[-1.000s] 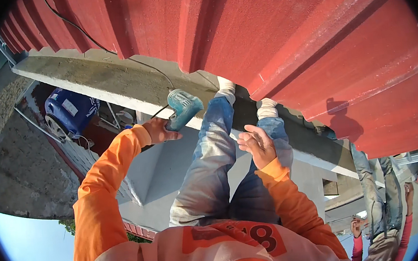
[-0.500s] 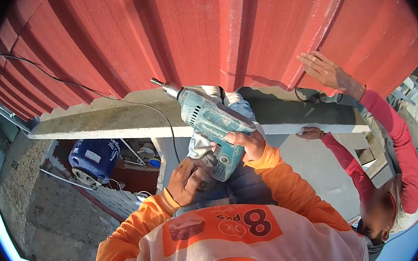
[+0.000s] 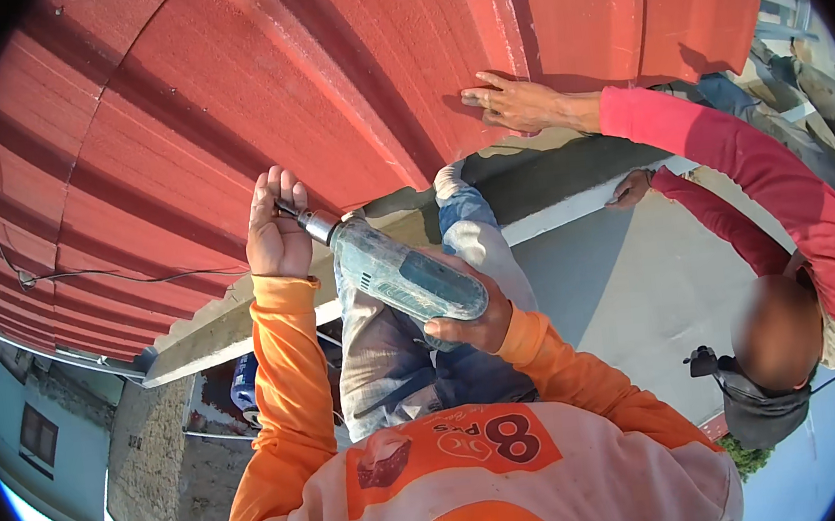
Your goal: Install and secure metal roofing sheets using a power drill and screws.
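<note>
My right hand (image 3: 480, 317) is wrapped round the rear of a worn teal electric screwdriver (image 3: 409, 273), whose nose points up and to the left. At its tip, a dark socket bit (image 3: 288, 211) overlaps my left hand (image 3: 277, 236). That hand is palm up with its fingers stretched out; whether a small screw lies in it I cannot make out. Just beyond my fingertips is the red ribbed metal roofing sheet (image 3: 251, 96). The tool's grip and trigger are mostly hidden under its body and my right hand.
To the right a co-worker in a red sleeve (image 3: 728, 145) rests one hand (image 3: 523, 105) on the sheet, the other near the concrete ledge (image 3: 574, 210). A black cable (image 3: 138, 279) runs over the sheet at left. A blue drum (image 3: 243, 383) stands below.
My left hand has left the screwdriver's lower grip and reached forward to its bit. The screwdriver has rolled in my right hand. The view has swung, shifting roof and co-worker.
</note>
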The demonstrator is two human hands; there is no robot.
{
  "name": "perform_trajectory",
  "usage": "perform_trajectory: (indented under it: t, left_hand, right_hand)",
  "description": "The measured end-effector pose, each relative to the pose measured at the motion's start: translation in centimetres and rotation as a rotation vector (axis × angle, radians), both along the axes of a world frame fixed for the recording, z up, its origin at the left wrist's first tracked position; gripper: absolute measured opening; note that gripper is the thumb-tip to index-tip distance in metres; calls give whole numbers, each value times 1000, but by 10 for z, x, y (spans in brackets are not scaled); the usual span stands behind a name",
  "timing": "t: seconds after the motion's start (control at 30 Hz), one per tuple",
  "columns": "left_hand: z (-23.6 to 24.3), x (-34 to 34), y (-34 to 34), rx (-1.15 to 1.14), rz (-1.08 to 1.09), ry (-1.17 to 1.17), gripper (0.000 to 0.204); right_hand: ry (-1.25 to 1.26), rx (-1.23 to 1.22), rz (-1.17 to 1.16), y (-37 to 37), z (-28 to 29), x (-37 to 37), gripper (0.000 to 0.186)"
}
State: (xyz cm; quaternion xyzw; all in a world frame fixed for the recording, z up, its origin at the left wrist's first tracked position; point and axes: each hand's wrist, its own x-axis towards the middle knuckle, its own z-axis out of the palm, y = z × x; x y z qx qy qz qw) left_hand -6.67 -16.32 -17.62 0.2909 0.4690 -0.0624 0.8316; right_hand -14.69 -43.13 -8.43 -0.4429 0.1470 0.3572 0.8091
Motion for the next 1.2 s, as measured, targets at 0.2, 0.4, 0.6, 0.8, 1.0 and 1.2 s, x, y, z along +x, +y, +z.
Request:
perform_trajectory:
  t: [0.2, 0.4, 0.6, 0.8, 1.0, 1.2]
  left_hand:
    - [-22, 23, 34, -141, -224, -80, 22]
    - [2, 49, 65, -122, -576, -49, 20]
    - [-2, 57, 80, -152, -582, 54, 21]
    - [-6, 56, 15, -136, -862, 11, 19]
    - [-55, 25, -43, -85, -1086, 217, 26]
    - [-127, -30, -82, -75, -1180, 457, 32]
  right_hand:
    - [-82, -106, -174, 48, -4, -25, 81]
    - [-173, -328, -220, 114, 9, -57, 81]
    - [-243, -475, -479, 183, 17, -85, 76]
    - [-175, -469, -666, 172, 23, -105, 80]
    - [-47, -667, -837, 179, 15, -124, 76]
    - [180, -729, -1018, 167, -18, -136, 74]
